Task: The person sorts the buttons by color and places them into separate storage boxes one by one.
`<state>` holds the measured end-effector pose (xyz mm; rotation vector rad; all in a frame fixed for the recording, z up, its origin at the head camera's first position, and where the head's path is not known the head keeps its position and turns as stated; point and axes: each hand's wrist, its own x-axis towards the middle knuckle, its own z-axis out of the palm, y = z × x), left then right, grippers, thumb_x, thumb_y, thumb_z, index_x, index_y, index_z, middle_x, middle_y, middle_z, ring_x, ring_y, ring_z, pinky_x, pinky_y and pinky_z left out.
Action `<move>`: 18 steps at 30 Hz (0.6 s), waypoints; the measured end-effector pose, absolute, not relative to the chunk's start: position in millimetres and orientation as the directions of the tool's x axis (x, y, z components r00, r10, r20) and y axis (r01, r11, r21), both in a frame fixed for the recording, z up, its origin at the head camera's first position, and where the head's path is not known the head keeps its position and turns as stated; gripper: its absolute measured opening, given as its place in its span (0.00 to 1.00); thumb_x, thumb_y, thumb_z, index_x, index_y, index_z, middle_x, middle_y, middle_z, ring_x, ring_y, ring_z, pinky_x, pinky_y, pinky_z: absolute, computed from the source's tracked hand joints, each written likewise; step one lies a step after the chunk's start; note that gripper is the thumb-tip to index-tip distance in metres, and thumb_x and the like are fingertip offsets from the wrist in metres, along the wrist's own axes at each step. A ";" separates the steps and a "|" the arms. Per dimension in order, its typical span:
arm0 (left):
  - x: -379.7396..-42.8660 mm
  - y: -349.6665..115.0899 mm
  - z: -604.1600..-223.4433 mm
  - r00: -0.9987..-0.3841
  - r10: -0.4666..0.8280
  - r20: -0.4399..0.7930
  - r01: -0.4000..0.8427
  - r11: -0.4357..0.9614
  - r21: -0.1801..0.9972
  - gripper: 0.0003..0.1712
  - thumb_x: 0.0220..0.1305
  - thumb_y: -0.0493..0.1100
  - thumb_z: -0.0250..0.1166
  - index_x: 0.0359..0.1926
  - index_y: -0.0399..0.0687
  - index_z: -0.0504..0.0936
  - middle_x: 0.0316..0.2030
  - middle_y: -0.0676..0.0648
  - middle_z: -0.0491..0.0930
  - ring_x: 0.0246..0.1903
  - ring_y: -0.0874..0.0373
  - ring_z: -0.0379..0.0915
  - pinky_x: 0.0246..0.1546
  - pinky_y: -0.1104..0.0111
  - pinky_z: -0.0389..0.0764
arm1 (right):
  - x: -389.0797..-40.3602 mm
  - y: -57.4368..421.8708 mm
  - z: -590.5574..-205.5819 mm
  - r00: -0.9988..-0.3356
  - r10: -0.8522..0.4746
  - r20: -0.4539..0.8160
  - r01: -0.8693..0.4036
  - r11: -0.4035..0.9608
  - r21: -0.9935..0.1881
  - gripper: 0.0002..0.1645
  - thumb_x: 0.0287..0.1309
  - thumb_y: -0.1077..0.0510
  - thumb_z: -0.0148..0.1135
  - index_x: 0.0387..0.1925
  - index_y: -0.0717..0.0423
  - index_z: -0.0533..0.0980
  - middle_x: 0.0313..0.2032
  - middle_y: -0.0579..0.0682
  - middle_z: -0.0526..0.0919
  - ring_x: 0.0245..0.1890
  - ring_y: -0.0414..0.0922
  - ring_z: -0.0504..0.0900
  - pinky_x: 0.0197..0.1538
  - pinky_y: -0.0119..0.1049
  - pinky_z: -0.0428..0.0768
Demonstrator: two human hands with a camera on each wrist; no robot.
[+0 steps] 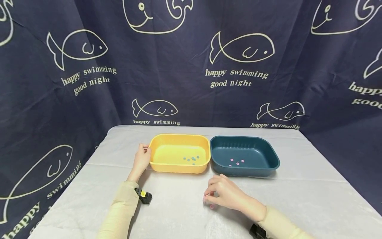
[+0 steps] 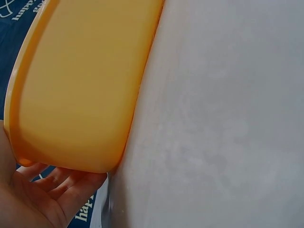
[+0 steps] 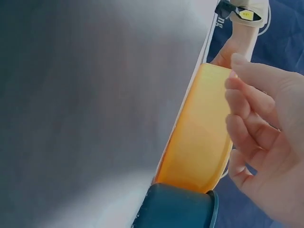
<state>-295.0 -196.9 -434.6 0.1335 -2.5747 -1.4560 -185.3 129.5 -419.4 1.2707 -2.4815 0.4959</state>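
My left hand (image 1: 142, 159) holds the left end of a yellow plastic tub (image 1: 179, 168), its fingers against the end wall (image 2: 71, 166) in the left wrist view. Small blue discs (image 1: 188, 160) lie inside that tub. Thumb and forefinger of my right hand (image 1: 228, 194) pinch a small pink disc (image 3: 232, 74), mostly hidden by the fingertips. Just below this hand, another pink disc (image 1: 211, 206) with a pale centre lies on the table. Several similar pink discs (image 1: 237, 163) are in the dark teal tub (image 1: 244, 171), beyond the right hand.
Both tubs stand side by side on a table with a pale grey cover (image 1: 173, 205). Behind it hangs a dark blue curtain (image 1: 191, 89) printed with fish and lettering. A black wrist camera (image 1: 145, 197) sits on the left forearm.
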 end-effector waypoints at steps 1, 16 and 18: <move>-295.0 -197.1 -434.8 -0.980 -0.166 0.109 0.008 0.514 0.858 0.19 0.70 0.42 0.40 0.56 0.35 0.63 0.55 0.26 0.70 0.54 0.36 0.69 0.53 0.50 0.73 | -185.8 129.6 -419.2 -0.552 -0.711 0.435 -0.824 0.544 -0.158 0.05 0.45 0.50 0.71 0.24 0.45 0.85 0.21 0.34 0.75 0.28 0.29 0.67 0.35 0.24 0.61; -291.6 -196.3 -431.3 -0.982 -0.163 0.095 0.000 0.505 0.863 0.19 0.70 0.42 0.40 0.56 0.36 0.62 0.56 0.27 0.69 0.55 0.35 0.69 0.53 0.48 0.72 | -193.4 132.5 -409.3 -0.512 -0.674 0.533 -0.828 0.551 -0.098 0.06 0.42 0.50 0.73 0.24 0.44 0.85 0.20 0.34 0.73 0.26 0.30 0.68 0.34 0.24 0.63; -291.3 -196.1 -431.0 -0.982 -0.163 0.095 0.000 0.505 0.863 0.19 0.70 0.42 0.40 0.56 0.36 0.62 0.56 0.27 0.69 0.55 0.35 0.68 0.53 0.48 0.72 | -194.4 133.2 -407.9 -0.527 -0.669 0.524 -0.820 0.562 -0.106 0.05 0.42 0.50 0.73 0.24 0.44 0.85 0.20 0.34 0.73 0.26 0.31 0.68 0.35 0.25 0.64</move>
